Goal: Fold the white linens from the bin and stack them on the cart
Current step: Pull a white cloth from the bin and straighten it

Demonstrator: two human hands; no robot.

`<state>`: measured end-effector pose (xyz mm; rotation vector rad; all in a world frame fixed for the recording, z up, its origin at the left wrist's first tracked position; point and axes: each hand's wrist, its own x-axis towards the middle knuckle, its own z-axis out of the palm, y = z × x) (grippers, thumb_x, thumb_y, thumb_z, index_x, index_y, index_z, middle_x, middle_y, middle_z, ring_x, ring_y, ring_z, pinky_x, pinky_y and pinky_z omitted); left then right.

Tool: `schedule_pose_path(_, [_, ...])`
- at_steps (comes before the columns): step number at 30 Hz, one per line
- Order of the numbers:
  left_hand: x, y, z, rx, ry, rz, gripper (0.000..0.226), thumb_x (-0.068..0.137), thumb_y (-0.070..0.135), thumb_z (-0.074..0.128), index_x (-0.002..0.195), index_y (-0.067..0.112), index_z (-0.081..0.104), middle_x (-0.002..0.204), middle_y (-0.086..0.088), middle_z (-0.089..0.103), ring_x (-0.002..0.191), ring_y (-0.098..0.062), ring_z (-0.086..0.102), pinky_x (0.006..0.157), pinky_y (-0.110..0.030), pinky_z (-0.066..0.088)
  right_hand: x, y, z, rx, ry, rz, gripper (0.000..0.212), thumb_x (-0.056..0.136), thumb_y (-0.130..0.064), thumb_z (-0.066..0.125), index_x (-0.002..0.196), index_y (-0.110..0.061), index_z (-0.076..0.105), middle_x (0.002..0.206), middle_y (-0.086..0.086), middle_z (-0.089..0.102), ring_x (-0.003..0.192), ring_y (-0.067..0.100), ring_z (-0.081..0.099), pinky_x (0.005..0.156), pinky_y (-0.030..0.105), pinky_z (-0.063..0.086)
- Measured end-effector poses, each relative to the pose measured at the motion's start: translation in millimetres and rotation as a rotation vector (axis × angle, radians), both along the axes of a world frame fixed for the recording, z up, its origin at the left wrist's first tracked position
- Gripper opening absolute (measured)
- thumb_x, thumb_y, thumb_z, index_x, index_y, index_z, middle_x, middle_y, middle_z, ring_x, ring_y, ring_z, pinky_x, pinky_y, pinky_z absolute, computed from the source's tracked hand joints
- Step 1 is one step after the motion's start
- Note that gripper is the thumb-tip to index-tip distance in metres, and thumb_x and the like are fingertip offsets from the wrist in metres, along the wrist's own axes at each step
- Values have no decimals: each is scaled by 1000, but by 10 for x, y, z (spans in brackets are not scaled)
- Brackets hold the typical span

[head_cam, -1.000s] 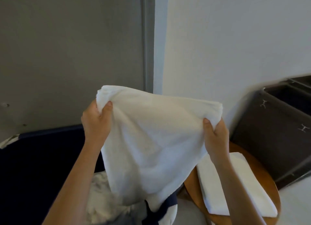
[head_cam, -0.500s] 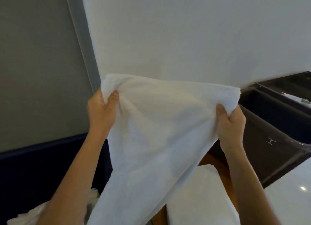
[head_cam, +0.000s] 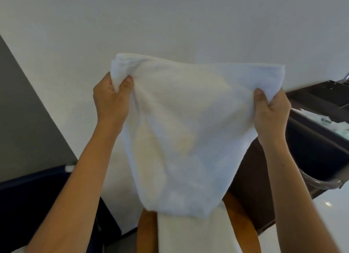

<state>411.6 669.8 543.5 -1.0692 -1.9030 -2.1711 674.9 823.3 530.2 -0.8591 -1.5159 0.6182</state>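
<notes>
White wall (head_cam: 170,22) behind, both hands — left (head_cam: 111,99), right (head_cam: 270,113) — pinching linen (head_cam: 188,130) top corners

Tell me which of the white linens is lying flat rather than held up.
The folded linen on the wooden surface at the bottom edge. The other linen hangs in the air, its top corners gripped by the left hand and right hand.

light: soft, even | focus: slightly soft | edges: wide-angle bending | glare: faint, lower right
</notes>
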Motion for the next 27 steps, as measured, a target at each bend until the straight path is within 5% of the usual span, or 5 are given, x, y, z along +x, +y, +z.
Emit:
schedule_pose_path(5, [275,149,-73,18,-24,23,18,89,19,64,82,35,61,78,17,62,69,3,57,66,-24,48,225,270,-7,3,-33,37,26,99,-26,50,120,-12,58,93,-22,58,84,-9,57,73,9,46])
schedule_pose_path(10, [564,224,-127,-8,-33,31,20,92,16,63,81,33,60,75,15,60,63,8,54,61,-16,45,436,428,-90,-36,-57,59,25,99,-27,50,119,-13,56,97,-10,60,88,4,58,73,16,45])
schedule_pose_path(18, [914,93,-300,-77,-69,35,18,92,18,63,79,32,62,75,11,61,71,-6,56,68,-32,50,735,383,-382,-127,-28,128,13,99,-22,51,110,-18,57,89,-19,58,79,-11,56,69,9,46])
schedule_pose_path(23, [1141,-122,-729,-188,-158,35,14,92,19,64,81,27,64,76,7,62,71,-11,58,67,-34,50,968,232,-811,-247,-61,140,13,97,-16,53,106,-9,60,86,-12,59,79,0,57,70,19,44])
schedule_pose_path(27, [1344,-298,-1062,-262,-233,43,18,92,15,63,79,28,64,75,8,62,64,-1,56,61,-22,48,1158,42,-1164,-342,-99,122,20,97,-16,53,111,-4,61,98,2,63,88,13,58,80,29,49])
